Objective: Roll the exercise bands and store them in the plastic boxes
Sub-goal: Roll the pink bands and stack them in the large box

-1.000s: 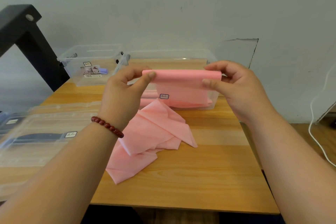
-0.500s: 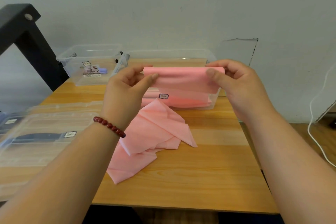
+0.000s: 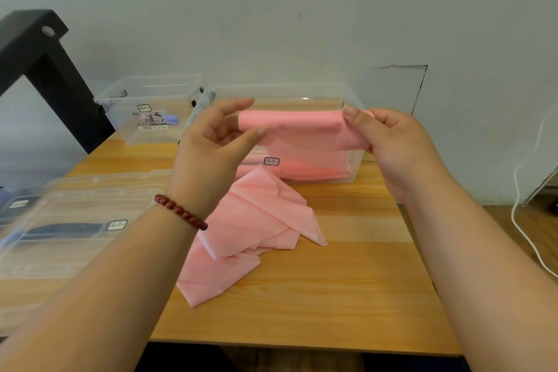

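A pink exercise band (image 3: 290, 127) is held up above the wooden table (image 3: 347, 296), its top end rolled into a loose tube. My left hand (image 3: 211, 148) pinches the tube's left end between thumb and fingers. My right hand (image 3: 389, 142) grips the right end, fingers curled round it. The band's loose remainder (image 3: 253, 229) hangs down and lies crumpled on the table. Behind the roll stands a clear plastic box (image 3: 350, 93) with pink bands lying in its bottom.
A second clear box (image 3: 120, 96) with a label sits at the back left. A clear lid or box (image 3: 69, 220) with a dark handle lies at the left edge. A black frame (image 3: 39, 48) rises at far left. A white cable (image 3: 525, 220) hangs right of the table.
The roll has been turned a little further and lifted slightly. My right hand's fingers have shifted over the right end; my left thumb has moved under the tube.
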